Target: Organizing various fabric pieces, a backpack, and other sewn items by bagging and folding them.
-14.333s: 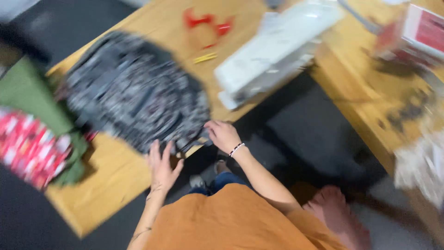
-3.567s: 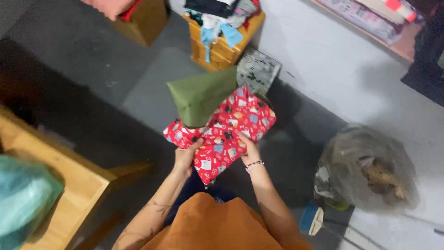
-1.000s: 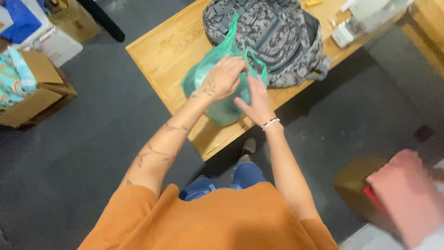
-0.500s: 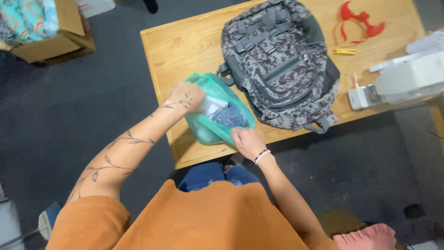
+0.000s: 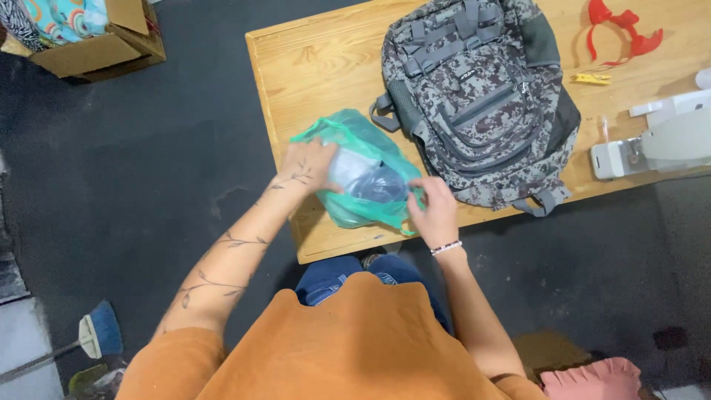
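I count one wooden worktop (image 5: 311,59), and on it one green plastic bag (image 5: 370,207), one grey camouflage backpack (image 5: 481,104), one red horned headband (image 5: 622,37), one yellow clothes peg (image 5: 590,77) and one white machine (image 5: 659,141) at the right edge. Two hands are at the bag, my left hand (image 5: 311,167) and my right hand (image 5: 435,211), the right wrist wearing one beaded bracelet (image 5: 446,248). On the floor I make out one cardboard box (image 5: 96,44), one broom (image 5: 96,333) and one pink cloth (image 5: 592,379).
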